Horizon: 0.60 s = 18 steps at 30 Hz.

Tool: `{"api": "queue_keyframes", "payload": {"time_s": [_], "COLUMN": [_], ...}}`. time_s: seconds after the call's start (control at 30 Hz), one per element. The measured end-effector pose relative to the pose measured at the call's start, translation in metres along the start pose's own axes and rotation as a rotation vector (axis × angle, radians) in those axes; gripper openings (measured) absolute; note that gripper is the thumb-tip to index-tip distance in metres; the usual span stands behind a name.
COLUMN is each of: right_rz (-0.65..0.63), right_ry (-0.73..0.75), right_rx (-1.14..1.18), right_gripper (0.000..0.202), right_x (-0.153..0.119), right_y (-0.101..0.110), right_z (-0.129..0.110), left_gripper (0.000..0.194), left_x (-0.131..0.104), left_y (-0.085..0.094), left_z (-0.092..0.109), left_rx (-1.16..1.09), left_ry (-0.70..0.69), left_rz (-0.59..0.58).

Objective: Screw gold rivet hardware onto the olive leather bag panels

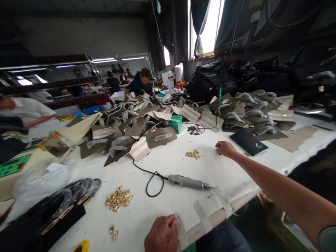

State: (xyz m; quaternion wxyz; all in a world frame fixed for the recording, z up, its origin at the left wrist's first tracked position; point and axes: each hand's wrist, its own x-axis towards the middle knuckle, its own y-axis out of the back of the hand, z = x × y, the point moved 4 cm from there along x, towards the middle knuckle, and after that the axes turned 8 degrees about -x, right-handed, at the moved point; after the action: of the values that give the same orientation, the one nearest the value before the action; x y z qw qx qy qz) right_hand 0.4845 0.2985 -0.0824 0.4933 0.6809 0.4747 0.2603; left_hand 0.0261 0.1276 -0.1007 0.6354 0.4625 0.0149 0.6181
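Observation:
My left hand (161, 234) is closed at the near edge of the white table (168, 203), beside a strip of clear tape. Whatever its curled fingers hold, if anything, is hidden. Farther off on the right, my right hand (225, 148) rests closed on the tabletop, and its fingertips are too small to show what is in them. Just left of it lies a small pile of brass fittings (193, 154). Between my hands a grey corded electric screwdriver (187, 182) lies on its side. Gold-coloured rings and clasps (119, 198) form a heap on the left, with a few loose rings (113, 232) nearer me.
Taupe flaps with plastic-wrapped handles (161, 136) are heaped across the back around a green box (175, 124). A black booklet (249, 142) lies by my right forearm. Black bag pieces (65, 217) and a yellow tape roll (82, 246) sit at left. Other people work beyond.

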Motion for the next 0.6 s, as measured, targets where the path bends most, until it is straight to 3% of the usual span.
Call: {"api": "queue_keyframes", "payload": {"time_s": [0.13,0.33,0.6], "right_rz": [-0.045,-0.119,-0.099], "right_ry": [0.019,0.072,0.091], "right_rx": [0.158,0.285,0.256], "right_gripper": [0.028,0.024,0.019], "right_x": [-0.030,-0.082,-0.088], "right_y": [-0.007,-0.038,-0.040], "right_z": [0.007,0.003,-0.003], "left_gripper": [0.024,0.023,0.026], "left_x": [0.007,0.012,0.011], "left_y": [0.005,0.009,0.009], "left_z": [0.005,0.012,0.013], "left_rx": [-0.010,0.017,0.029], "left_ry": [0.013,-0.013,-0.002], "left_rz": [-0.081,-0.105,-0.110]}}
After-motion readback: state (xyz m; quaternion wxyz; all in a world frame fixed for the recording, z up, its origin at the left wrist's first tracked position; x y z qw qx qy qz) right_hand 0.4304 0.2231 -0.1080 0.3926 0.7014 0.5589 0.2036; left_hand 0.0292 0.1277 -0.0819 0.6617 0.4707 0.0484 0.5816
